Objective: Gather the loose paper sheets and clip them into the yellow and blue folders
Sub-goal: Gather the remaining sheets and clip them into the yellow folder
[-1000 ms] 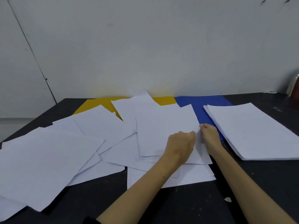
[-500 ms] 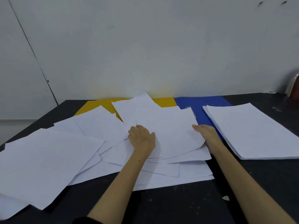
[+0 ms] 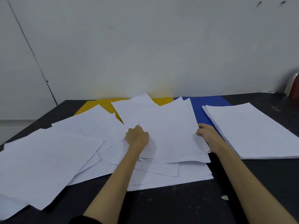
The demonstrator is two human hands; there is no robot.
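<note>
Left hand curled on the left edge of a small bundle of sheets, fingers bunched; right hand gripping its right edge. Loose sheets scattered over dark worktop, covering yellow folder and blue folder. Neat stack at right.

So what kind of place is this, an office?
Probably a plain workroom or office corner: a dark scuffed table against a bare white wall, strewn with loose paper sheets and folders.
</note>
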